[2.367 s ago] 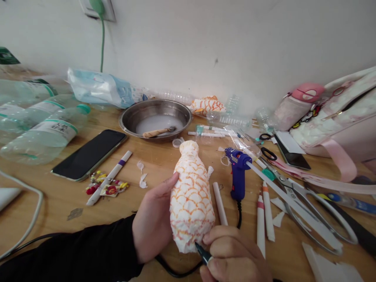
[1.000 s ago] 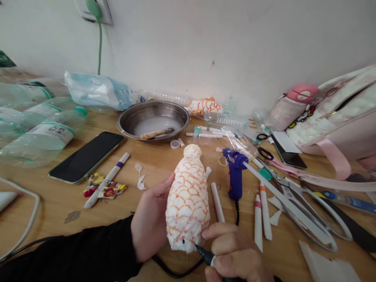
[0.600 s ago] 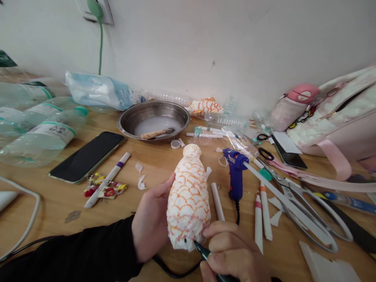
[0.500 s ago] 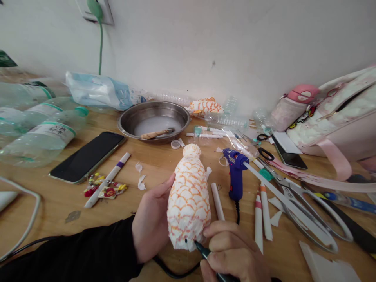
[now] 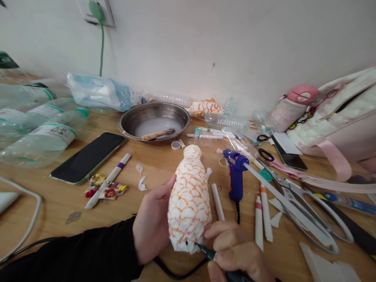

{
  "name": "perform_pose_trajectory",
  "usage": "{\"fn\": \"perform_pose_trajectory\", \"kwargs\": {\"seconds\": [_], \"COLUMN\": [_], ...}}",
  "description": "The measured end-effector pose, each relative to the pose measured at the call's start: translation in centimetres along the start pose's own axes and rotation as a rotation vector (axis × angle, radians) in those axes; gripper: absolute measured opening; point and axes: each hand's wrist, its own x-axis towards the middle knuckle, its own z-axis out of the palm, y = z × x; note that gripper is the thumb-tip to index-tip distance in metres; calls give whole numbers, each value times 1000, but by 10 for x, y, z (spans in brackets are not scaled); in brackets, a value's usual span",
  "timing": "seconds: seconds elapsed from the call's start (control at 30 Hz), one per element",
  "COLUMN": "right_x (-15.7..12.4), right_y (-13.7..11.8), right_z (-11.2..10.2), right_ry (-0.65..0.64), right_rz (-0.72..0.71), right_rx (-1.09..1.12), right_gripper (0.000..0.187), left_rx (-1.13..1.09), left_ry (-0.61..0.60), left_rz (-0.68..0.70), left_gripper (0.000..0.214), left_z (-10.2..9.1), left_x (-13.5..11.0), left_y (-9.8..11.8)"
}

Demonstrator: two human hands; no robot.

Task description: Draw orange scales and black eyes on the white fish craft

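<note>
My left hand (image 5: 154,221) is wrapped around the left side of a white paper-covered bottle shape (image 5: 190,196). Orange scale-like arcs cover its body, with pinkish marks lower down. A small black dot shows near its lower end. In my right hand (image 5: 239,252) a dark marker (image 5: 207,251) is pinched, its tip at the lower end of the paper-covered shape, right of the dot. Whether the tip touches the paper I cannot tell. My right fingertips rest close to the shape's lower right side. A white marker (image 5: 217,201) lies just right of the shape.
Behind stands a metal basin (image 5: 154,121) with a brush (image 5: 158,134). Right lie a blue glue gun (image 5: 235,176), markers (image 5: 266,213) and large scissors (image 5: 308,207). Left are a phone (image 5: 88,158), a beaded bracelet (image 5: 107,190) and plastic bottles (image 5: 49,135). A pink bag (image 5: 346,117) stands far right.
My right hand with the marker has shifted slightly right and down, and the marker lies flatter. My left hand still holds the paper-covered shape.
</note>
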Motion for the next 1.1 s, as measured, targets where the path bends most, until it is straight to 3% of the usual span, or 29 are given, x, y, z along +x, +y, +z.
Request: {"fn": "perform_pose_trajectory", "kwargs": {"seconds": [0.4,0.8,0.97,1.1], "right_x": [4,-3,-3,-8], "right_y": [1,2,3,-1], "right_z": [0,4,-9,-17], "right_ry": [2,-16,-26,-124], "right_rz": [-25,3,6,25], "right_rx": [-33,-59,55,65], "right_gripper": [14,20,15,14], "left_rx": [3,-13,14,18], "left_ry": [24,-68,-69,-103], "left_rz": [22,12,12,4], "left_gripper": [34,34,35,37], "left_z": [0,-2,-2,-1], "left_x": [-1,-2,-2,-1], "left_y": [0,-3,-3,-3]}}
